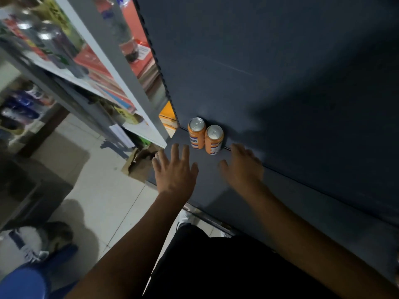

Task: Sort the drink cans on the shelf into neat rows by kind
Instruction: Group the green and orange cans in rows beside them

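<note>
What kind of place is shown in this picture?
Probably a small shop. Two orange drink cans stand on a dark grey shelf; the white shelving unit beside it holds blurred bottles and coloured packets; a brown cardboard box lies on the tiled floor.

I am counting two orange drink cans on one dark shelf (302, 201): a first can (196, 133) and a second can (214, 139). I am seeing two hands, my left hand (176, 169) and my right hand (243, 169). I am also making out one cardboard box (140, 162) and one white shoe (185, 216). Bottles on the neighbouring rack (123, 67) are blurring too much for me to count.
</note>
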